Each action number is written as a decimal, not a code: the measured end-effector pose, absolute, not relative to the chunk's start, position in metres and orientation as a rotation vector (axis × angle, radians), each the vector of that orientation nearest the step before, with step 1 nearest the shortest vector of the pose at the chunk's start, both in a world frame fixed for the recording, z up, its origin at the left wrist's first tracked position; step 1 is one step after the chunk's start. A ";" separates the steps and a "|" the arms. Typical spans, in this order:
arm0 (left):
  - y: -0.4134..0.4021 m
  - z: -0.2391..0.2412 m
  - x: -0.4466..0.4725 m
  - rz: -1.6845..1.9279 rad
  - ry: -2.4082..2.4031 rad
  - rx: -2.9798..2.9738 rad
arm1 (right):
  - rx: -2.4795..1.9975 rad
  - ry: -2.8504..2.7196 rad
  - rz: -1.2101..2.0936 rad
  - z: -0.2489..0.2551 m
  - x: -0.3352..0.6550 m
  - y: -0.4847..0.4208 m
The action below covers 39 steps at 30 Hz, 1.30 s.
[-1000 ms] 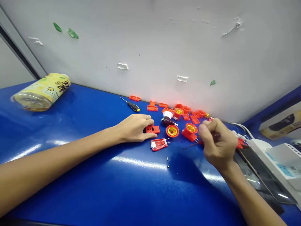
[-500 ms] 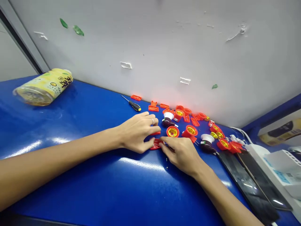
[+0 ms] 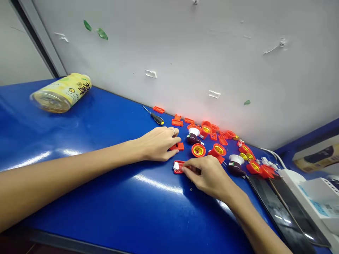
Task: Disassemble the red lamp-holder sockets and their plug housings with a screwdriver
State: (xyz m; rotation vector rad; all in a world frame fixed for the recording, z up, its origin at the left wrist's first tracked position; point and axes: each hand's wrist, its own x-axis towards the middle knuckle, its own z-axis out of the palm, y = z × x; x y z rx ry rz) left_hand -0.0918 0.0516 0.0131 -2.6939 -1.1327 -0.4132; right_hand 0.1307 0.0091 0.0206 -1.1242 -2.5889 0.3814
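Observation:
My left hand (image 3: 160,144) has its fingers curled round a small red plastic part (image 3: 179,146), which shows past the fingertips. Just below it lies a shallow red plastic shell (image 3: 178,170) with a small white piece (image 3: 176,165) at its left end. My right hand (image 3: 209,173) pinches the right end of this shell, and its fingertips hide that end. Tiny metal bits (image 3: 191,189) lie on the table under my right hand. A red lamp socket with a gold inside (image 3: 198,150) sits just above my right hand.
A black and yellow screwdriver (image 3: 157,119) lies behind my left hand. Several red parts (image 3: 177,121) and sockets line the wall. Further right are a black-and-white lamp holder (image 3: 235,165), a dark phone (image 3: 275,208) and a white box (image 3: 315,192). A yellow-labelled bottle (image 3: 65,92) lies at left.
My left hand has drawn back from the red shell and now grips the red part above it. The shell's white piece has come into sight. The whole view has shifted slightly.

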 end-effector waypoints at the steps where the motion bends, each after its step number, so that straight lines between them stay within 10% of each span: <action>1: 0.052 0.012 -0.092 -0.411 -1.142 -2.695 | -1.159 -2.593 0.394 0.022 0.129 0.009; 39: 0.020 0.002 -0.070 -0.685 -0.838 -3.136 | -1.329 -2.704 0.817 0.048 0.168 0.013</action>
